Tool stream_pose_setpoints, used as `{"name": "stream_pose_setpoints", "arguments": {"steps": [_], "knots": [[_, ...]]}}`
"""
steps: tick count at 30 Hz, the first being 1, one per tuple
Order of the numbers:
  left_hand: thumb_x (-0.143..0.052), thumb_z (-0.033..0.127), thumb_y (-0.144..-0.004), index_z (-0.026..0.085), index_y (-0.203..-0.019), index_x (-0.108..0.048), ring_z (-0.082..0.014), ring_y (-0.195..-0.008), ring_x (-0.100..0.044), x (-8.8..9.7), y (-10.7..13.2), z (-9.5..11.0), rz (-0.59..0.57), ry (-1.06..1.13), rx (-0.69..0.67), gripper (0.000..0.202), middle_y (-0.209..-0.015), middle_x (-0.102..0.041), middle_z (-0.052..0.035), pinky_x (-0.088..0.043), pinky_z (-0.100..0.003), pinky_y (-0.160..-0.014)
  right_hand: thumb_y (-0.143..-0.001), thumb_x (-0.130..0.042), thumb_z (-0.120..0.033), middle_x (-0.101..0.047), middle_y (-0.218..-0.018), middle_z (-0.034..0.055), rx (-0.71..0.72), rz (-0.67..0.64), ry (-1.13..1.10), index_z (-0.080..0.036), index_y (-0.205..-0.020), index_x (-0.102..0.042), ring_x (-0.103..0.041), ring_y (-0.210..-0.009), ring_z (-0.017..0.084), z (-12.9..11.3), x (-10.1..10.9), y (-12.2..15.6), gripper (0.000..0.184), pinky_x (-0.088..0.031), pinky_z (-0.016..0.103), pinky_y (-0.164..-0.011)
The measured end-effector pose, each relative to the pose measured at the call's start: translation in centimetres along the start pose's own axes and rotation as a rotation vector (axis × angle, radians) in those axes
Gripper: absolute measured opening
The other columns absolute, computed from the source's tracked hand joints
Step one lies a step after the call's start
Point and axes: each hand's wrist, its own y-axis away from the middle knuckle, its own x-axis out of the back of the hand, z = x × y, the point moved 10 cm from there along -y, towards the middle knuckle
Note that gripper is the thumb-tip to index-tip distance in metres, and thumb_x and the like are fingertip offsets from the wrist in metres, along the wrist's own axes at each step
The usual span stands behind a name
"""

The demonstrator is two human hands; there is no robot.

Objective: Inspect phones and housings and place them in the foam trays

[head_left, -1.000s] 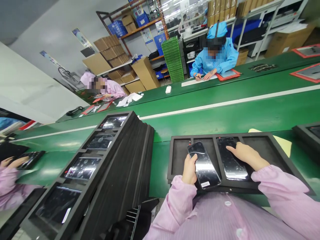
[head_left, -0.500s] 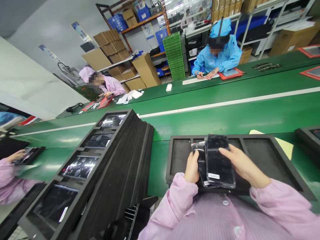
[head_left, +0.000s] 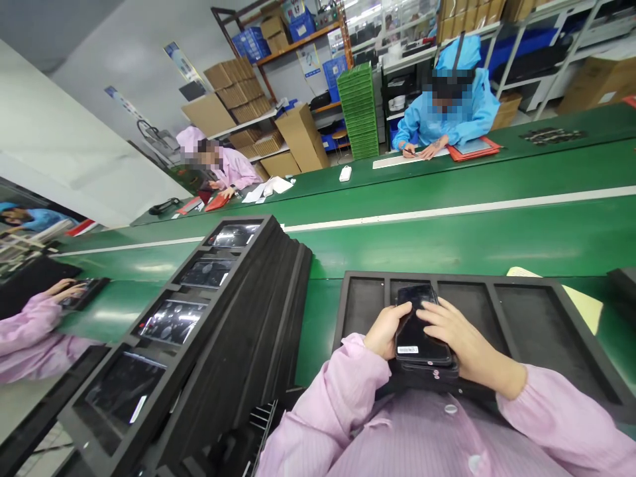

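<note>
A small stack of black phone screens (head_left: 422, 338), the top one bearing a white label at its near end, lies between my two hands above a black foam tray (head_left: 527, 318). My left hand (head_left: 390, 329) grips the stack's left edge, its thumb on top. Along the right edge rests my right hand (head_left: 460, 334), with its fingers bent over the glossy upper face. The stack's edges are lined up closely. How many screens it holds I cannot tell. Bare compartments of the tray show to either side of the hands.
Left of me rises a tall stack of foam trays (head_left: 243, 318), its top one holding several screens (head_left: 173, 321). Yellow paper (head_left: 583, 308) sticks out behind my tray. A co-worker's hands (head_left: 67, 291) work at far left. Two people sit across the green bench (head_left: 447, 238).
The screens, spread in two overlapping groups before, are now together in one stack. My right hand has moved left over the top. The view has shifted slightly left.
</note>
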Motion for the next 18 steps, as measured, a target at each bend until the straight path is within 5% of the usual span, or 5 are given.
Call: {"name": "stream_pose_setpoints", "arguments": {"steps": [4, 8, 11, 13, 18], "knots": [[-0.057, 0.054, -0.078, 0.01, -0.062, -0.058, -0.0131, -0.041, -0.05, 1.3, -0.1, 0.7, 0.007, -0.232, 0.005, 0.047, -0.048, -0.053, -0.0022, -0.043, -0.028, -0.048, -0.089, -0.051, -0.024, -0.065, -0.097, 0.0112, -0.04, 0.172, -0.202, -0.019, -0.109, -0.048, -0.062, -0.099, 0.02, 0.9, 1.4, -1.6, 0.021, -0.047, 0.042, -0.097], [-0.064, 0.059, -0.07, 0.014, -0.09, -0.062, -0.0145, -0.059, -0.057, 3.7, 0.3, 4.2, 0.148, -0.346, -0.319, 0.049, -0.067, -0.06, -0.0015, -0.048, -0.028, -0.062, -0.084, -0.061, -0.039, -0.066, -0.095, 0.0079, -0.311, 0.257, -0.36, -0.024, -0.107, -0.05, -0.064, -0.094, 0.021, 4.0, 2.3, -2.1, 0.029, -0.056, 0.033, -0.08], [-0.071, 0.068, -0.054, 0.022, -0.114, -0.053, -0.0208, -0.098, -0.058, 1.7, 2.2, 6.5, 0.096, -0.363, -0.77, 0.078, -0.104, -0.061, -0.0058, -0.045, -0.032, -0.089, -0.084, -0.061, -0.041, -0.065, -0.094, 0.0054, -0.461, 0.322, -0.432, -0.025, -0.108, -0.05, -0.066, -0.082, 0.018, 5.2, 2.0, -1.7, 0.031, -0.057, 0.026, -0.068], [-0.072, 0.072, -0.046, 0.02, -0.109, -0.055, -0.0243, -0.098, -0.058, -0.3, 3.9, 6.8, 0.03, -0.386, -1.058, 0.084, -0.103, -0.06, -0.0082, -0.046, -0.036, -0.09, -0.084, -0.061, -0.043, -0.064, -0.093, 0.0041, -0.468, 0.325, -0.473, -0.026, -0.108, -0.049, -0.066, -0.081, 0.017, 5.3, 1.5, -1.9, 0.032, -0.056, 0.024, -0.068], [-0.061, 0.078, -0.054, 0.018, -0.099, -0.054, -0.02, -0.079, -0.06, -1.2, 4.2, 5.9, 0.11, -0.42, -1.25, 0.075, -0.09, -0.058, -0.0056, -0.052, -0.034, -0.074, -0.082, -0.059, -0.052, -0.057, -0.105, 0.0066, -0.436, 0.279, -0.529, -0.026, -0.122, -0.044, -0.062, -0.093, 0.018, 5.8, 0.4, -2.2, 0.049, -0.054, 0.025, -0.076]]}}
